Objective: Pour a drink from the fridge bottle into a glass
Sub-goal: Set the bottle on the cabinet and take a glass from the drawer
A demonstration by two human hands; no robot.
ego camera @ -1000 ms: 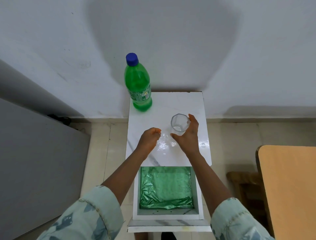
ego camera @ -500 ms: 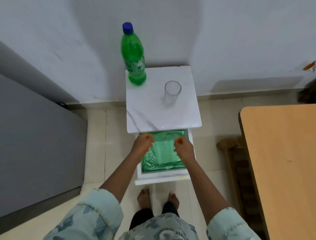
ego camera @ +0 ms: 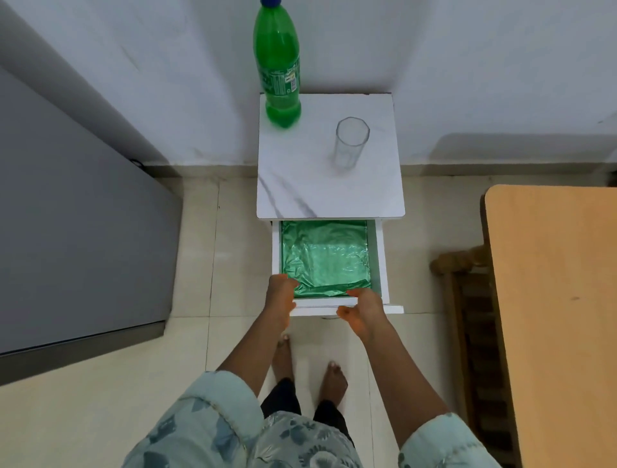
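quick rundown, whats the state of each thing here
bottle: upright, blue cap on, on the stand
glass: upright, empty
drawer: pulled open, green foil lining
left hand: on the drawer's front edge
right hand: on the drawer's front edge

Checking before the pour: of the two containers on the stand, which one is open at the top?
The clear glass, standing on the right of the marble top, has an open mouth. The green bottle at the back left corner wears its blue cap.
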